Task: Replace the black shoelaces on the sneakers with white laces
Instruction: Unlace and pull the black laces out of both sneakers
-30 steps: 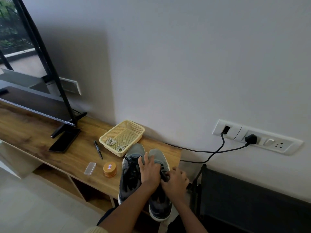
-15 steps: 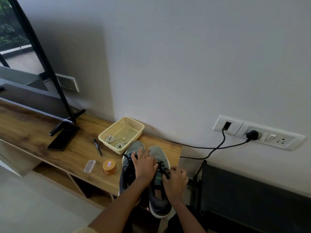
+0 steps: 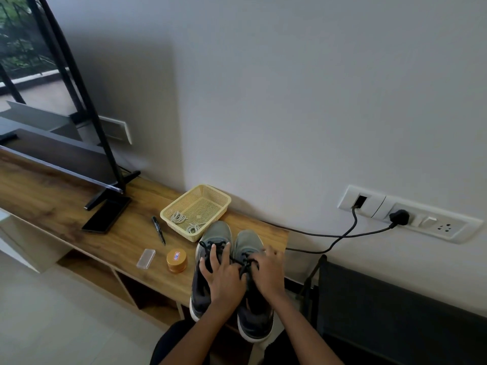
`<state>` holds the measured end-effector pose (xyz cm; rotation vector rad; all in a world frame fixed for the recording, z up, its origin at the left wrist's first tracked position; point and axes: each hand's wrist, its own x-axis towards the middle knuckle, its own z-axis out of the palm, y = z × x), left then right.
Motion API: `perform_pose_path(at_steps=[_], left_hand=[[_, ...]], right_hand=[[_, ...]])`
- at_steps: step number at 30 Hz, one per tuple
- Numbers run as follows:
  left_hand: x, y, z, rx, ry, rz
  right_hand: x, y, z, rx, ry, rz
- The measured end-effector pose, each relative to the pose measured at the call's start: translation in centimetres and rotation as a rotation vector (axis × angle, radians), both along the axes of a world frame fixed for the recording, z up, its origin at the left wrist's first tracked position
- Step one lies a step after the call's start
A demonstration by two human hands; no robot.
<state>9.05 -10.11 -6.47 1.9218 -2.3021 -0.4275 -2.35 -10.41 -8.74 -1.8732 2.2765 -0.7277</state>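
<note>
Two grey sneakers stand side by side at the right end of the wooden shelf top, toes toward the wall: the left sneaker (image 3: 217,233) and the right sneaker (image 3: 247,241). Both carry black laces (image 3: 213,245). My left hand (image 3: 225,279) rests across the gap between the shoes, fingers spread over the left shoe's laces. My right hand (image 3: 268,271) lies on the right sneaker and pinches its black lace (image 3: 246,263) near the tongue. Two coiled white laces (image 3: 179,217) lie in a yellow mesh basket (image 3: 210,196) just behind the shoes.
A black pen (image 3: 158,230), a clear plastic case (image 3: 145,258) and a small orange tin (image 3: 176,260) lie left of the shoes. A TV stand foot (image 3: 110,196) and a dark phone (image 3: 105,217) are further left. A black cable (image 3: 329,234) runs to wall sockets (image 3: 421,219).
The camera has tilted, so the shoes sit lower in view. My left hand has slid back, uncovering the left shoe's upper laces. My right hand has moved forward onto the right shoe's lace.
</note>
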Motion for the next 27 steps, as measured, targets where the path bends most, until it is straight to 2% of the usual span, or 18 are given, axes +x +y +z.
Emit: perform_pose_path(at_steps=[4,7,15,20,24,27], left_hand=[[-0.4,-0.5,0.2,0.084,0.042,0.018],[-0.6,-0.7,0.4,0.111,0.057,0.023],[0.0,-1.1,-0.3,0.122,0.129,0.056],[0.3,-1.1,-0.5,0.113,0.157,0.081],[0.6,-1.4,-1.0,0.114,0.161,0.079],[0.6,-1.3,-1.0,0.094,0.151,0.066]], right_hand=[[-0.3,-0.6,0.2,0.171,0.181,0.112],[-0.4,-1.1,-0.4,0.168,0.162,0.108],[-0.4,-1.3,-1.6,0.073,-0.153,-0.042],[-0.4,-1.9,-1.5,0.027,-0.375,-0.209],[-1.8,-2.8,-1.2,0.060,-0.649,-0.438],[-2.5,-2.8,-1.5,0.063,-0.746,-0.511]])
